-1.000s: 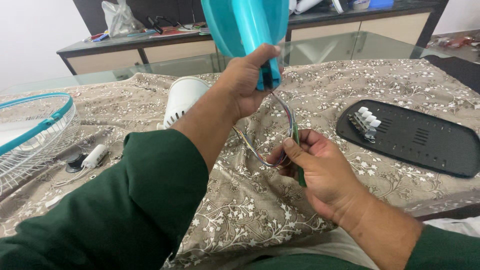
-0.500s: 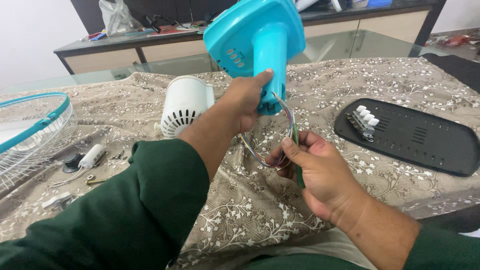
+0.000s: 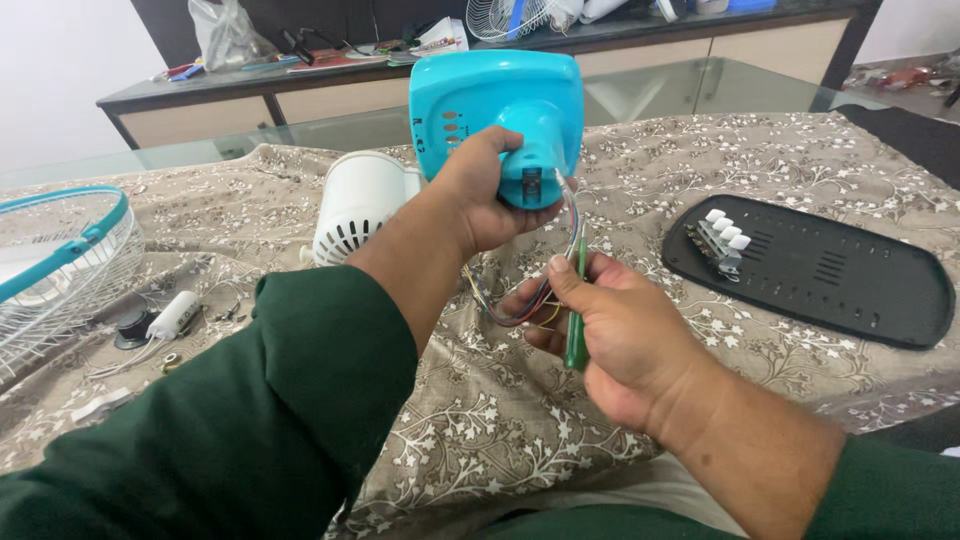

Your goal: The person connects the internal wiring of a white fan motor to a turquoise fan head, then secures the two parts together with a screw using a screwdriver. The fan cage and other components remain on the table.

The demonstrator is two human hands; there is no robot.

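Note:
My left hand (image 3: 487, 190) grips the neck of a turquoise plastic fan base (image 3: 497, 105), held up above the table with its flat part tilted away from me. A bundle of coloured wires (image 3: 535, 292) hangs out of the neck's open end. My right hand (image 3: 610, 335), just below, holds those wires together with a green-handled screwdriver (image 3: 576, 320), its shaft pointing up toward the neck.
A white motor housing (image 3: 360, 205) lies behind my left arm on the patterned cloth (image 3: 480, 400). A black base plate (image 3: 830, 275) with a white switch block (image 3: 722, 237) is at right. A wire fan guard (image 3: 60, 270), a white capacitor (image 3: 172, 314) and small parts are at left.
My left hand has lowered and turned the turquoise base, so its neck end now faces me. My right hand shifted slightly up and left with the wires and screwdriver.

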